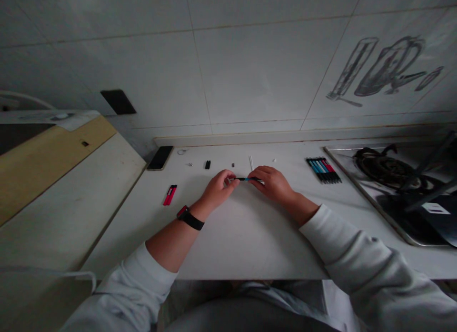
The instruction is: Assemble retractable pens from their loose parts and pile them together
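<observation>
A slim blue and black pen (245,179) lies level between my hands, just above the white counter. My left hand (220,186) pinches its left end. Around the pen's right end my right hand (272,182) is closed. Beyond my hands are two thin white sticks like refills (251,163), a tiny dark part (233,165), a tiny white part (274,160), short black pieces (207,165) and small metallic bits (190,165). Red pen barrels (170,195) rest left of my left hand. To the right, several blue, red and black pens (323,170) lie in a row.
A phone (160,158) lies at the counter's back left, near a thin ring (182,152). On the right sits a gas stove (389,179) with a metal rim. A pale cabinet or appliance (78,179) borders the left side. The tiled wall (250,75) closes off the back.
</observation>
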A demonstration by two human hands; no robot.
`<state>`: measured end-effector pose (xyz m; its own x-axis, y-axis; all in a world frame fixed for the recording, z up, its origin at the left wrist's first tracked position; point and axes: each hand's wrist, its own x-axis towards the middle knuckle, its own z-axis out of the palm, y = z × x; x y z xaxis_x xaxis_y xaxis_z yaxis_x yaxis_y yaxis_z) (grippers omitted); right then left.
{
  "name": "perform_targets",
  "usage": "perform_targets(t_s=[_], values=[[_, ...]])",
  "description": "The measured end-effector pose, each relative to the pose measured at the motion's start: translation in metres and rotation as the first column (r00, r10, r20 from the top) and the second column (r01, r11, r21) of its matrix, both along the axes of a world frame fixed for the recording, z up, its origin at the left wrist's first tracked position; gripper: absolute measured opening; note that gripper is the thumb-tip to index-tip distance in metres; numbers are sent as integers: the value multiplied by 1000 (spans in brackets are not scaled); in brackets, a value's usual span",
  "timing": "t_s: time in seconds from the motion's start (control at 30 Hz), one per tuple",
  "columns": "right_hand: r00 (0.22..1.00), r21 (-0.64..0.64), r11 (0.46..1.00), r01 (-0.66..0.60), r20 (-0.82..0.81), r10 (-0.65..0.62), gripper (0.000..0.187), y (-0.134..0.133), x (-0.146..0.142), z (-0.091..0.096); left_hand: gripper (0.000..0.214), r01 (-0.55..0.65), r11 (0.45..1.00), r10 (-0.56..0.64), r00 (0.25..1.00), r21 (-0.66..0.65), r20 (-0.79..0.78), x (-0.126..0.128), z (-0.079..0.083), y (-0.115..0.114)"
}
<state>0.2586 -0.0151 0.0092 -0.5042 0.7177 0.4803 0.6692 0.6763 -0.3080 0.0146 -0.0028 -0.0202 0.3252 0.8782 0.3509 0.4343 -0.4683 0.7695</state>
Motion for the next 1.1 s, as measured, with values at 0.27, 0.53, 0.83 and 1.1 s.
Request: perform_targets(t_s=[0.27,0.53,0.83,1.1], values=[[1000,-1,1000,-19,11,19,25,-2,-1,2,42,9,995,-13,999,-98,-40,-2,2,0],[1000,43,999,-16,0,16,21,1,0,0,27,10,998,-8,999,-67,31,0,1,0],[999,107,993,-42,-10,44,17,2,0,-3,25,3,997,-6,999,-71,-50,0,1,0],[998,128,990,-55,-11,57,18,0,0,-1,35,10,996,-9,1000,-87,3,-2,1,0]])
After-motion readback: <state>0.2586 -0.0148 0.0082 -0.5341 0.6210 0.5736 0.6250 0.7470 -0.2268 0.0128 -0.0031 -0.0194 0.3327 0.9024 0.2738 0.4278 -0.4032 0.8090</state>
